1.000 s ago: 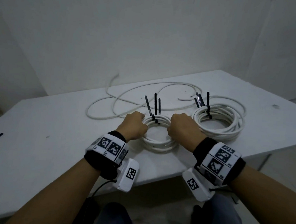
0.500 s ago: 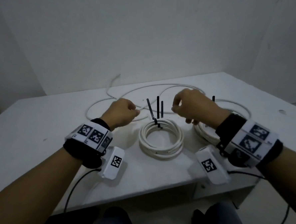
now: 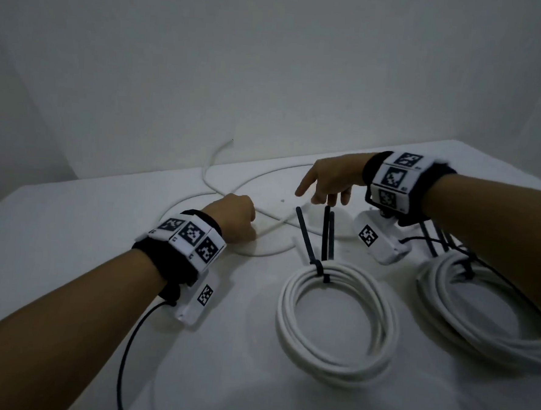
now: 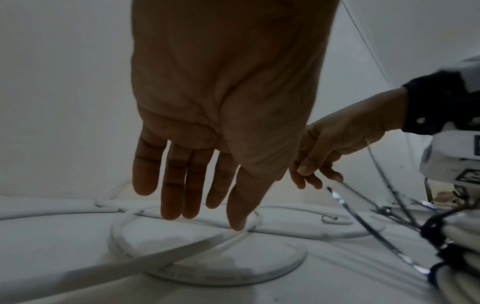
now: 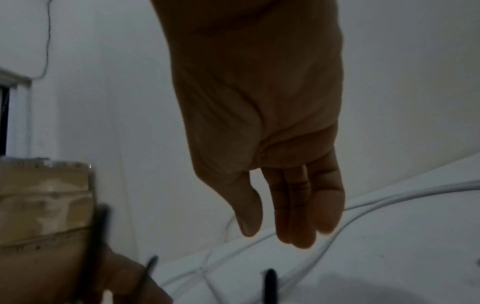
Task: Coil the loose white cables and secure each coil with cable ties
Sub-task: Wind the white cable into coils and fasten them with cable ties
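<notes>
While both arms reach out over the white worktop (image 3: 56, 223), neither grip holds anything. Left hand (image 3: 235, 217) hangs low over the loose white cable (image 3: 271, 228), fingers straight and spread in the left wrist view, fingertips (image 4: 171, 214) just above a crossing of the cable loops; contact cannot be told. From the head view this hand looks bunched, but the wrist view shows it slack. Right hand (image 3: 331, 180) is higher and farther back, fingers relaxed and pointing down, hovering above the upright tails of the black cable ties (image 3: 326, 233), apart from them. The loose cable runs under and beyond both hands in wide loops toward the wall. Nearer the person, the middle coil (image 3: 335, 319) lies flat, bound by those ties at its far edge. The right coil (image 3: 484, 313) lies beside it, partly under the right forearm, with its own black ties (image 3: 434, 243) sticking up. Both coils sit well clear of the hands.
</notes>
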A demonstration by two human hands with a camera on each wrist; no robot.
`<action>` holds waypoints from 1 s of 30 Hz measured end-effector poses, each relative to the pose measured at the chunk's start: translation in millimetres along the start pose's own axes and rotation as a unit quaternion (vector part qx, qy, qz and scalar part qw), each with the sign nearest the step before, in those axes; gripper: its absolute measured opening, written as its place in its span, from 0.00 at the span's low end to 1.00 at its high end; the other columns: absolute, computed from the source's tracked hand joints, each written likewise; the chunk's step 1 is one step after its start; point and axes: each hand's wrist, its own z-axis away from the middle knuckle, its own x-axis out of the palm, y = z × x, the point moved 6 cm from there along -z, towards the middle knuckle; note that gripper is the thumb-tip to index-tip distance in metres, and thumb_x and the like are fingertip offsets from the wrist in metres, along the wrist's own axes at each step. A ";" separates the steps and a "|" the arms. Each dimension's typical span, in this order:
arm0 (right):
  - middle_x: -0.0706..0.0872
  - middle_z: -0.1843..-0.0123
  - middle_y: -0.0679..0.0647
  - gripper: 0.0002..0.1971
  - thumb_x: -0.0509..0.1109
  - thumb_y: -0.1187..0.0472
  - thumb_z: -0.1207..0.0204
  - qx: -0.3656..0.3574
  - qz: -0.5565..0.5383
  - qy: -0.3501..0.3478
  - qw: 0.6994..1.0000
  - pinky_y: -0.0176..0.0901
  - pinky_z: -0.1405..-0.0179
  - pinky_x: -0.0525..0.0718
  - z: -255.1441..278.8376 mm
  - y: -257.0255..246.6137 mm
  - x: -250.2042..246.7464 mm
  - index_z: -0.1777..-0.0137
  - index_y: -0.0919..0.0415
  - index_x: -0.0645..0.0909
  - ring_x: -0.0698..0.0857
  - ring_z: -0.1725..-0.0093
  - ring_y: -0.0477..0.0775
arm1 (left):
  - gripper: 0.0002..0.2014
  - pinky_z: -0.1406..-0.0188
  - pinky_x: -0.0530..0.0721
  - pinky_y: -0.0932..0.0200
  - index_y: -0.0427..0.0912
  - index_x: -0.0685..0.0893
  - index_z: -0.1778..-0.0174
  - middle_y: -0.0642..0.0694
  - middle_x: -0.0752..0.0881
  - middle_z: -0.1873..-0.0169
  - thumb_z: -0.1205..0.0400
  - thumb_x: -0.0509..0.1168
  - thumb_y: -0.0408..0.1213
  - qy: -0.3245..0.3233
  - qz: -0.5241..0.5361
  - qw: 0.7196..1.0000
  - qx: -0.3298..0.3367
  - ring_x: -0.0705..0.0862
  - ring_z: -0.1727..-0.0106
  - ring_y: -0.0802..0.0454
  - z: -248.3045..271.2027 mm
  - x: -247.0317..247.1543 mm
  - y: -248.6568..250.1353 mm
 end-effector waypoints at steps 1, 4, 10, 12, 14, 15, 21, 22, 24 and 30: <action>0.85 0.56 0.55 0.22 0.65 0.68 0.22 0.002 0.023 -0.018 1.000 0.41 0.70 0.84 -9.8 -0.9 5.1 0.30 0.50 0.77 0.84 0.61 0.52 | 0.16 0.43 0.83 0.54 0.38 0.84 0.38 0.41 0.85 0.42 0.21 0.68 0.37 -0.006 -0.011 1.000 0.005 0.84 0.42 0.43 -4.6 3.0 0.5; 0.83 0.61 0.54 0.23 0.68 0.67 0.23 0.002 0.076 -0.063 0.995 0.39 0.72 0.82 -27.7 -5.7 21.1 0.29 0.51 0.76 0.82 0.66 0.50 | 0.10 0.45 0.84 0.52 0.39 0.87 0.45 0.42 0.86 0.46 0.20 0.65 0.33 -0.020 -0.029 0.999 0.017 0.85 0.44 0.42 -9.9 5.9 1.4; 0.80 0.61 0.53 0.10 0.72 0.55 0.25 -0.028 0.134 0.039 0.990 0.40 0.70 0.75 -19.3 -6.5 8.2 0.50 0.59 0.77 0.78 0.64 0.51 | 0.10 0.70 0.75 0.61 0.36 0.79 0.50 0.46 0.85 0.60 0.13 0.56 0.38 0.106 0.158 0.980 0.060 0.81 0.64 0.56 0.4 -42.5 3.8; 0.82 0.56 0.55 0.10 0.68 0.51 0.22 -0.020 0.162 0.122 0.979 0.42 0.61 0.73 -6.3 -1.3 -13.6 0.54 0.58 0.77 0.79 0.56 0.56 | 0.09 0.70 0.68 0.60 0.39 0.78 0.52 0.50 0.80 0.63 0.13 0.57 0.40 0.191 0.197 0.959 0.074 0.76 0.64 0.54 13.3 -73.7 5.4; 0.81 0.60 0.53 0.11 0.64 0.50 0.19 0.011 0.148 0.166 0.975 0.42 0.60 0.72 9.7 9.5 -34.9 0.56 0.58 0.78 0.79 0.58 0.56 | 0.09 0.68 0.69 0.57 0.41 0.79 0.58 0.50 0.78 0.68 0.15 0.59 0.39 0.258 0.305 0.913 0.078 0.74 0.66 0.52 27.3 -103.4 1.0; 0.80 0.62 0.52 0.12 0.64 0.50 0.19 0.029 0.131 0.176 0.975 0.40 0.64 0.72 17.4 16.6 -44.3 0.58 0.58 0.78 0.79 0.61 0.55 | 0.09 0.67 0.69 0.57 0.42 0.79 0.62 0.50 0.77 0.71 0.16 0.60 0.37 0.279 0.369 0.883 0.082 0.74 0.69 0.51 34.5 -116.6 -2.3; 0.84 0.58 0.58 0.17 0.63 0.53 0.18 0.082 0.024 0.250 0.964 0.43 0.64 0.74 73.2 52.6 -87.5 0.57 0.64 0.86 0.80 0.61 0.58 | 0.13 0.81 0.67 0.63 0.44 0.71 0.69 0.55 0.69 0.86 0.18 0.57 0.31 0.356 0.573 0.735 0.069 0.65 0.84 0.57 84.8 -174.8 -19.9; 0.85 0.58 0.59 0.18 0.63 0.52 0.18 0.077 -0.008 0.270 0.960 0.43 0.60 0.74 82.6 56.1 -93.2 0.60 0.64 0.86 0.80 0.59 0.58 | 0.12 0.82 0.66 0.64 0.44 0.71 0.68 0.56 0.68 0.87 0.18 0.56 0.30 0.357 0.590 0.721 0.066 0.64 0.84 0.57 91.4 -178.8 -22.1; 0.84 0.64 0.58 0.21 0.62 0.49 0.17 0.040 -0.139 0.308 0.940 0.44 0.58 0.76 101.5 55.2 -102.5 0.66 0.63 0.80 0.81 0.62 0.58 | 0.11 0.81 0.66 0.63 0.44 0.70 0.67 0.55 0.67 0.87 0.19 0.55 0.30 0.346 0.622 0.700 0.060 0.63 0.84 0.56 101.5 -178.6 -23.0; 0.64 0.76 0.51 0.22 0.57 0.47 0.16 -0.093 -0.560 0.333 0.753 0.41 0.75 0.72 160.3 12.6 -116.0 0.70 0.55 0.64 0.65 0.79 0.49 | 0.09 0.80 0.70 0.61 0.40 0.76 0.60 0.47 0.75 0.78 0.19 0.53 0.29 0.300 0.619 0.723 0.057 0.71 0.77 0.51 120.7 -147.7 5.2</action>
